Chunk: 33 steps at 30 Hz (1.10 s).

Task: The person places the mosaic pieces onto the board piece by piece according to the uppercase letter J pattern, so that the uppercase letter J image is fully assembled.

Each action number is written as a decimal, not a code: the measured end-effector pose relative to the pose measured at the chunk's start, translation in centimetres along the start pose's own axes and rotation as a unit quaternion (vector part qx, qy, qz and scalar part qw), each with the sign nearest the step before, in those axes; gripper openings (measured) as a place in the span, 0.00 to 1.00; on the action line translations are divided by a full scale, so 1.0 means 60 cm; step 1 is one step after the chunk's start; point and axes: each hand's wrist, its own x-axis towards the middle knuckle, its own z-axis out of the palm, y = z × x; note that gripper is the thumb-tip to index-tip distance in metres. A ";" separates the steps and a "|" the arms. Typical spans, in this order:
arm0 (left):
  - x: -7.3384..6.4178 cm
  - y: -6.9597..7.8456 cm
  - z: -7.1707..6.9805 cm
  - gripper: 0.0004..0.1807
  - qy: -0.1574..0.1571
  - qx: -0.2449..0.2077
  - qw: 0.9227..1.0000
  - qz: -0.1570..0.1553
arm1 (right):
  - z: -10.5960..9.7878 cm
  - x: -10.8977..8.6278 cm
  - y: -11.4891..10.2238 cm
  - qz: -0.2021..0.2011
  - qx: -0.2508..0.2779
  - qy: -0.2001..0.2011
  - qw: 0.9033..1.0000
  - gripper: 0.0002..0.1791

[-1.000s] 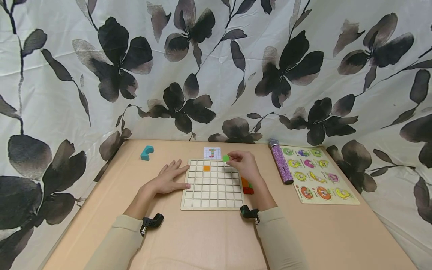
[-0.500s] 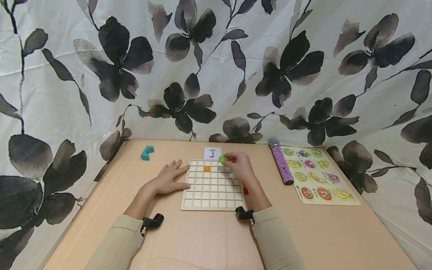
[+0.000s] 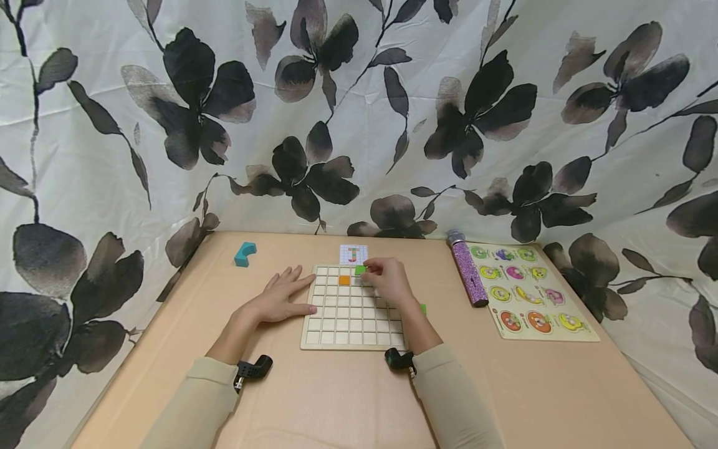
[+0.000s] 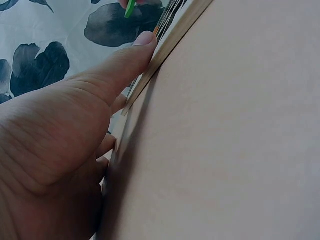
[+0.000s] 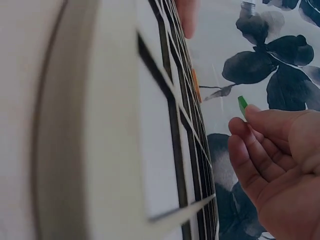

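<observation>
A white board with a raised wooden grid [image 3: 353, 321] lies flat on the table, one orange square tile [image 3: 344, 280] set in a cell near its far edge. My left hand [image 3: 280, 296] rests with spread fingers at the board's left side, the thumb [image 4: 142, 40] on its edge. Between thumb and fingertips my right hand [image 3: 388, 280] pinches a small green square tile [image 3: 361, 270] over the far rows. The right wrist view shows that green tile [image 5: 242, 104] edge-on, above the grid. Behind the board lies a small printed pattern card [image 3: 353, 254].
A teal arch-shaped block [image 3: 244, 254] sits at the back left. To the right are a purple glittery microphone-like tube [image 3: 468, 271] and a board of fruit pictures [image 3: 538, 293]. Another green piece [image 3: 423, 308] peeks out beside my right forearm.
My right hand has carried the green tile leftward and slightly nearer across the board's far edge. My right forearm now covers the red and orange pieces at the board's right. The left hand stays put.
</observation>
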 end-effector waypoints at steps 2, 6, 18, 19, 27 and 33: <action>0.000 0.000 0.000 0.49 0.000 0.000 1.000 0.000 | 0.002 -0.001 -0.001 0.005 -0.002 -0.003 1.000 0.17; 0.000 -0.001 0.000 0.49 -0.001 -0.001 1.000 -0.001 | 0.006 -0.001 0.001 0.013 -0.007 0.000 1.000 0.16; 0.002 -0.003 0.001 0.49 -0.002 0.003 1.000 -0.002 | 0.020 0.004 0.025 0.018 -0.013 -0.007 1.000 0.14; 0.002 -0.003 0.001 0.49 -0.002 0.003 1.000 -0.002 | 0.021 0.004 0.025 0.015 -0.014 -0.009 1.000 0.14; 0.000 -0.002 0.001 0.49 -0.004 -0.001 1.000 -0.002 | 0.028 0.006 0.034 0.004 -0.032 -0.018 0.999 0.12; 0.000 0.000 0.000 0.49 -0.004 -0.001 1.000 -0.004 | 0.033 0.009 0.036 0.002 -0.047 -0.019 0.999 0.12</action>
